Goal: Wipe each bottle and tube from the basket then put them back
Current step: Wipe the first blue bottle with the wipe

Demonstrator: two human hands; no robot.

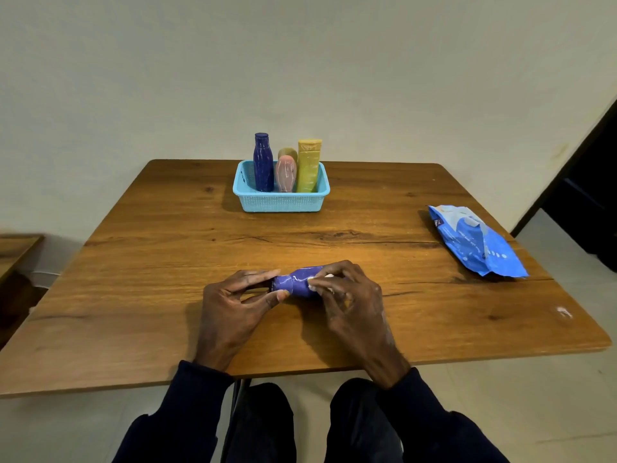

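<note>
Observation, head view. A purple bottle (pixel 298 285) is being held on its side, low over the near middle of the wooden surface (pixel 167 262), with its capped end pointing to the person's left. Whether it is touching the wood cannot be told. The capped end is being pinched by the left grip (pixel 230 309), fingers on top and thumb below, so this grip is narrow and closed on the bottle. A white wipe (pixel 325 279) is being pressed onto the bottle's body by the right grip (pixel 347 295). The wipe and bottle are being covered together by its curled fingers, and only a small fold of white is being left visible at the fingertips. Dark sleeves (pixel 187 406) are being worn on both arms.

A light blue basket (pixel 280 202) is being carried at the far middle of the surface, well apart from both grips. Four items are being held upright in it:
- a dark blue bottle (pixel 263 162) at the left
- a pink bottle (pixel 285 173) in the middle
- an olive container (pixel 287 152) just behind the pink one, mostly hidden
- a yellow tube (pixel 309 165) at the right

A blue wipes pack (pixel 474 242) is being supported flat near the right edge of the surface. A small white scrap (pixel 564 311) is being noted nearer the right front corner.
</note>
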